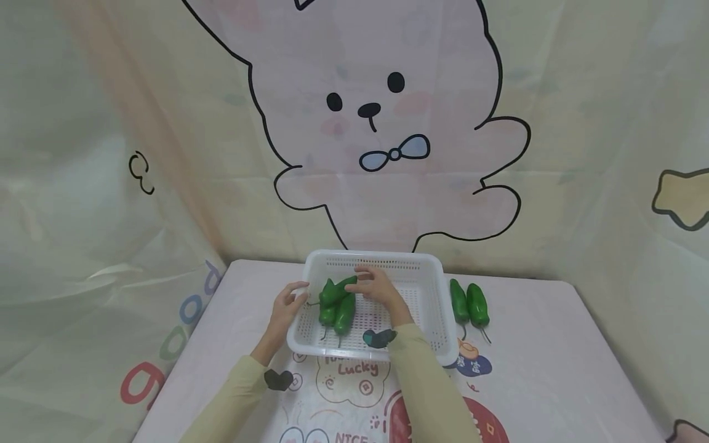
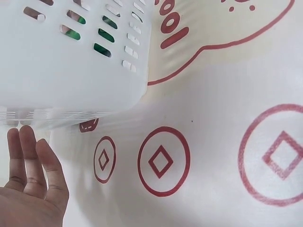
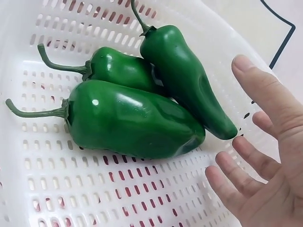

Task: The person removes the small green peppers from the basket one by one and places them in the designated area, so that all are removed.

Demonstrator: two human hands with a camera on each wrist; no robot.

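Three green peppers lie inside a white perforated plastic basket; one rests across the other two. My right hand is over the basket, its fingers spread beside the tip of the top pepper. Nothing is held in it, and whether a fingertip touches that pepper I cannot tell. At the basket's left rim is my left hand, with relaxed fingers. In the left wrist view its fingers reach up close to the basket's edge; contact there is unclear.
Two more green peppers lie side by side on the table, right of the basket. A pale printed cloth covers the table. Behind it hangs a curtain with a cartoon animal.
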